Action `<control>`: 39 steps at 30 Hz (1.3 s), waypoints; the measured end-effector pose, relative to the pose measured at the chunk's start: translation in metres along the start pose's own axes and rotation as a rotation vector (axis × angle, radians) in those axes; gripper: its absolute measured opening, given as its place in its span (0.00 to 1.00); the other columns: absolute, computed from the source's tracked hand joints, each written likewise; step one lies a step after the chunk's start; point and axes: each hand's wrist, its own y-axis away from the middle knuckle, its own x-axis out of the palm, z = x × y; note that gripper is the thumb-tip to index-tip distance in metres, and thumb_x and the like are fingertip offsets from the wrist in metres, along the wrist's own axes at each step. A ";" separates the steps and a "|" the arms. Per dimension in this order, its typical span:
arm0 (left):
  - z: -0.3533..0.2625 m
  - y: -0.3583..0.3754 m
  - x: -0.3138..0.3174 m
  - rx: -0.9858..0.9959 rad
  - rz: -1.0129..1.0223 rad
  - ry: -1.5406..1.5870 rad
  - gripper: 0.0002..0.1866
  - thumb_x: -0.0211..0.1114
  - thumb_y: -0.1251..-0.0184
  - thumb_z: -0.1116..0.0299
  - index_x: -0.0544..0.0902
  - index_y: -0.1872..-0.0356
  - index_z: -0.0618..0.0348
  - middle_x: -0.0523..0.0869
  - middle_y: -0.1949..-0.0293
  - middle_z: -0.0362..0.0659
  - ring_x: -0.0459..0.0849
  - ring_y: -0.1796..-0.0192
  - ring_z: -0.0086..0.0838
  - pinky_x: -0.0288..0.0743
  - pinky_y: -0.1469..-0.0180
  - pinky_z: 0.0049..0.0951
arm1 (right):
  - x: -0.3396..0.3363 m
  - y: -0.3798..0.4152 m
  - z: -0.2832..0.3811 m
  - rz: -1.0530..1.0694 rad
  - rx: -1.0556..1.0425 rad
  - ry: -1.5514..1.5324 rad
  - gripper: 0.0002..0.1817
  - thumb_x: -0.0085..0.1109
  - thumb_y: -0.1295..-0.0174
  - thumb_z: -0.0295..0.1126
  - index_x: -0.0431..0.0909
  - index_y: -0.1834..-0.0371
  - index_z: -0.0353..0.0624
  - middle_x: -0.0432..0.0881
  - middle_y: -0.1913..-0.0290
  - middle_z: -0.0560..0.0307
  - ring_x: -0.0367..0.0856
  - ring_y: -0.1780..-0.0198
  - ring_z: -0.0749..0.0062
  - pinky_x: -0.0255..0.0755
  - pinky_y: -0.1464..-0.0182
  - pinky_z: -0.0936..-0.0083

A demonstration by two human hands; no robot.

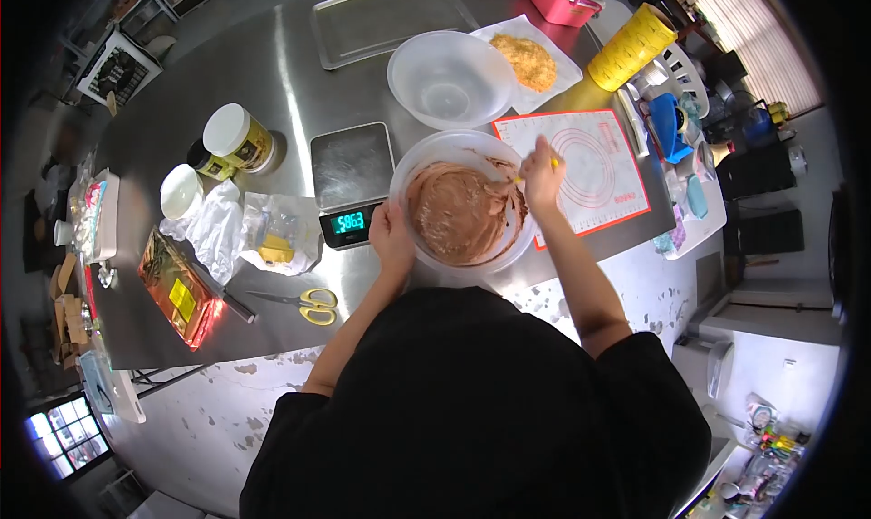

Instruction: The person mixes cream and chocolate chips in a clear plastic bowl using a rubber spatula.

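A translucent plastic bowl [474,268] of thick brown batter [456,212] stands at the table's front edge, close to my body. My left hand [392,238] is closed on the bowl's left rim. Above its right side, my right hand [543,176] grips a spatula [505,182] with a yellow handle. The spatula's pale head reaches into the batter by the right wall, partly coated and hard to make out. Brown smears cover the inner right side. Just left of the bowl is a kitchen scale [352,170] with a lit display.
Behind stand another translucent bowl [451,79], yellow crumbs [524,63] on paper and a metal tray [390,20]. A red-edged baking mat [590,170] lies right, near a yellow roll [632,47]. Scissors [313,305], a butter packet [275,247] and a white-lidded tub [239,139] are left.
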 end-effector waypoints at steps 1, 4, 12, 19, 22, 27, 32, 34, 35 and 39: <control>0.001 0.001 0.003 0.015 -0.039 0.036 0.12 0.51 0.35 0.64 0.74 0.72 0.62 0.72 0.76 0.35 0.66 0.72 0.15 0.61 0.70 0.17 | -0.007 0.015 -0.001 -0.067 0.014 -0.020 0.22 0.47 0.38 0.39 0.56 0.89 0.48 0.55 0.90 0.68 0.52 0.88 0.83 0.46 0.86 0.81; 0.016 0.004 0.008 0.047 -0.066 0.070 0.13 0.50 0.34 0.63 0.70 0.77 0.57 0.69 0.77 0.32 0.63 0.74 0.12 0.59 0.73 0.15 | -0.006 0.056 -0.008 -0.210 0.034 -0.126 0.22 0.45 0.37 0.41 0.54 0.89 0.49 0.52 0.90 0.68 0.50 0.87 0.81 0.48 0.83 0.80; 0.021 0.001 -0.001 0.075 -0.012 0.106 0.11 0.48 0.34 0.65 0.71 0.75 0.57 0.69 0.77 0.32 0.64 0.72 0.13 0.59 0.71 0.16 | 0.018 0.060 0.023 -0.127 0.180 -0.631 0.23 0.44 0.37 0.41 0.50 0.88 0.48 0.46 0.89 0.67 0.47 0.86 0.80 0.44 0.81 0.78; -0.003 -0.040 -0.013 -0.056 0.135 -0.007 0.12 0.53 0.38 0.63 0.75 0.68 0.64 0.77 0.73 0.40 0.73 0.70 0.22 0.68 0.64 0.24 | 0.022 0.017 0.003 0.064 -0.006 -0.439 0.22 0.44 0.37 0.41 0.56 0.87 0.46 0.55 0.89 0.64 0.52 0.85 0.78 0.50 0.80 0.78; 0.010 -0.070 0.001 0.145 0.146 -0.138 0.13 0.55 0.40 0.61 0.75 0.67 0.63 0.79 0.73 0.42 0.75 0.69 0.24 0.68 0.64 0.25 | 0.018 0.034 -0.028 0.075 0.025 -0.203 0.22 0.45 0.38 0.42 0.62 0.88 0.43 0.62 0.88 0.63 0.60 0.83 0.79 0.55 0.78 0.81; -0.003 -0.069 0.006 0.026 0.310 -0.365 0.13 0.54 0.39 0.62 0.72 0.71 0.64 0.75 0.76 0.44 0.71 0.72 0.27 0.66 0.66 0.28 | -0.002 0.059 -0.018 0.270 0.231 -0.214 0.24 0.47 0.39 0.39 0.59 0.92 0.46 0.62 0.89 0.64 0.56 0.87 0.81 0.50 0.83 0.82; 0.008 -0.037 0.001 -0.027 0.227 -0.157 0.11 0.53 0.37 0.64 0.71 0.72 0.61 0.70 0.75 0.37 0.66 0.71 0.18 0.63 0.70 0.21 | -0.021 0.034 0.039 0.099 0.157 -0.229 0.20 0.46 0.38 0.38 0.59 0.87 0.46 0.54 0.90 0.66 0.51 0.88 0.80 0.45 0.86 0.80; 0.006 -0.015 0.004 -0.045 0.184 -0.150 0.11 0.52 0.36 0.64 0.71 0.72 0.61 0.70 0.75 0.37 0.66 0.71 0.19 0.63 0.69 0.22 | -0.019 0.029 0.038 0.037 0.064 -0.227 0.21 0.45 0.38 0.40 0.58 0.87 0.47 0.55 0.90 0.66 0.51 0.88 0.81 0.45 0.86 0.81; 0.003 -0.002 0.004 -0.011 0.152 -0.182 0.11 0.51 0.37 0.64 0.70 0.72 0.63 0.71 0.75 0.42 0.67 0.72 0.24 0.64 0.68 0.26 | -0.013 0.029 0.028 -0.153 -0.039 -0.112 0.21 0.45 0.37 0.41 0.57 0.88 0.47 0.55 0.89 0.67 0.51 0.88 0.81 0.45 0.86 0.81; -0.021 0.025 0.012 0.012 0.076 -0.230 0.11 0.49 0.37 0.66 0.70 0.70 0.65 0.72 0.75 0.47 0.70 0.72 0.29 0.65 0.67 0.30 | 0.010 0.023 -0.035 -0.392 -0.153 -0.136 0.23 0.44 0.37 0.44 0.57 0.87 0.47 0.57 0.89 0.67 0.55 0.87 0.82 0.49 0.85 0.81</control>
